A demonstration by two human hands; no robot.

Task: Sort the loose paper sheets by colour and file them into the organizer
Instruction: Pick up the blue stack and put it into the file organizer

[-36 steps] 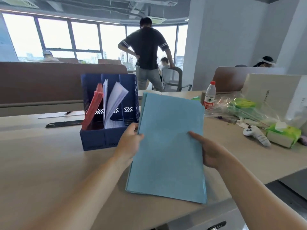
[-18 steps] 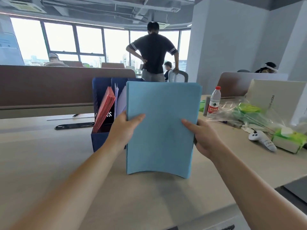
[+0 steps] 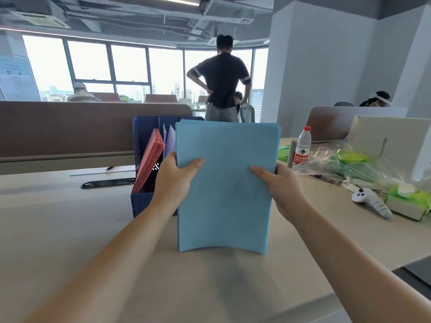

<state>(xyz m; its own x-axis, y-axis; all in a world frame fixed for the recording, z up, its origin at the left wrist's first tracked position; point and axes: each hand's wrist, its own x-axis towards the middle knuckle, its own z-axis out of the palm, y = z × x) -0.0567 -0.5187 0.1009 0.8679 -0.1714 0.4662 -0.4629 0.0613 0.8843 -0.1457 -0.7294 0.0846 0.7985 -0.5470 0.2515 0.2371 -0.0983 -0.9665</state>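
Observation:
A stack of blue paper sheets (image 3: 225, 183) stands upright on its bottom edge on the desk, slightly bowed. My left hand (image 3: 175, 178) grips its left edge, thumb on the front face. Along the right edge my right hand (image 3: 278, 183) holds it the same way. Behind the stack stands a dark blue organizer (image 3: 144, 136), largely hidden by the sheets. Its left slot holds red sheets (image 3: 149, 159), and the slot beside it holds pale lilac-white sheets (image 3: 169, 142).
A black flat object (image 3: 107, 183) lies left of the organizer. At the right are a water bottle (image 3: 302, 145), plastic bags (image 3: 345, 164), a white controller (image 3: 370, 202), a green tissue pack (image 3: 408, 201) and a white box (image 3: 384, 138). A person (image 3: 221, 82) stands beyond the desk.
The blue stack went from lying tilted in my hands to standing upright on its bottom edge on the desk. Both hands kept hold of its sides.

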